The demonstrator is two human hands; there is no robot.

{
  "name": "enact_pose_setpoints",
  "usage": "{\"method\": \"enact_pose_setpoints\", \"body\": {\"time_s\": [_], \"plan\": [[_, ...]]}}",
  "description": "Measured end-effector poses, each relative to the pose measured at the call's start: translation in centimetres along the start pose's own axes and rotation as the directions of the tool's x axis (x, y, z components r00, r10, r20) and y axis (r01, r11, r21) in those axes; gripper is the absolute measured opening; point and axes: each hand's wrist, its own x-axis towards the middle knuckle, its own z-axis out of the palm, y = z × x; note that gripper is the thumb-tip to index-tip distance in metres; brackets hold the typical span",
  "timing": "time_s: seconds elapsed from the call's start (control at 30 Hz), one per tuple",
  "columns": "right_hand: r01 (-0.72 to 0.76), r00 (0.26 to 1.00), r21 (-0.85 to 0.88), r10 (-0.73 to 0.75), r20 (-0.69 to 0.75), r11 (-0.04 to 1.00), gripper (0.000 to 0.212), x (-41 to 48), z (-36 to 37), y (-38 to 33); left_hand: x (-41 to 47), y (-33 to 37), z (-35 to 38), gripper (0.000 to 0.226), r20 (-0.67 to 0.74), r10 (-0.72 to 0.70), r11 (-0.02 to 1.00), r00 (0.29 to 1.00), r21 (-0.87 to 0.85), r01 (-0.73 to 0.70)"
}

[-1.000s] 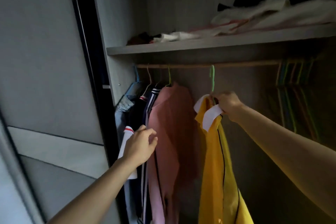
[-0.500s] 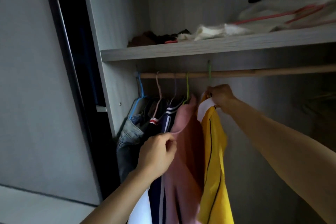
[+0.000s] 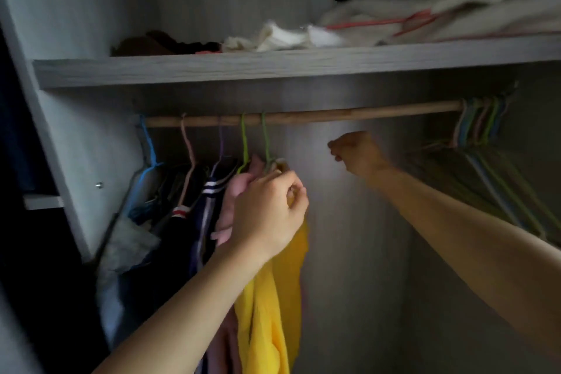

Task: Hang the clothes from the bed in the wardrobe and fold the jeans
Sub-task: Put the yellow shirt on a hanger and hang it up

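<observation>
Yellow fabric shirt (image 3: 267,313): hangs centre frame on thin green hanger (image 3: 265,136) from wooden rail (image 3: 334,114). Left hand (image 3: 267,212): grips its top in curled fingers, probably to settle it against neighbouring clothes. Right hand (image 3: 358,152): right of centre, under rail, blurred; cannot tell finger state.

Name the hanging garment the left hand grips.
The yellow shirt, rightmost of the hung clothes; the left hand grips its top, right of the pink one.
</observation>
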Motion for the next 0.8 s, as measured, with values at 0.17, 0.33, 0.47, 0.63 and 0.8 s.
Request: {"method": "enact_pose_setpoints", "body": {"time_s": [0.17, 0.33, 0.47, 0.63, 0.8], "plan": [[0.005, 0.969, -0.636, -0.162, -0.189, 0.772, 0.025, -1.3, -9.9, 4.3, 2.8, 2.7, 8.0, 0.020, 0.388, -0.063, 0.990, 0.919, 0.142, 0.008], [-0.096, 0.939, -0.832, -0.227, -0.258, 0.546, 0.033, -2.2, -16.3, 8.7, 3.6, 3.5, 14.2, 0.030, 0.552, -0.115, 0.982, 0.826, 0.188, 0.011], [-0.164, 0.967, -0.892, -0.108, -0.229, 0.421, 0.050, -1.6, -18.1, 11.2, 3.4, 3.5, 17.2, 0.031, 0.608, -0.147, 0.976, 0.780, 0.219, 0.013], [-0.120, 0.956, -0.924, -0.208, -0.206, 0.362, 0.027, -1.0, -19.3, 12.5, 4.6, 2.9, 18.7, 0.027, 0.618, -0.185, 0.978, 0.764, 0.190, 0.084], [-0.094, 0.946, -0.922, -0.256, -0.201, 0.376, 0.033, -0.7, -19.8, 12.9, 4.2, 2.1, 18.9, 0.024, 0.602, -0.210, 0.976, 0.770, 0.169, 0.134]]}}
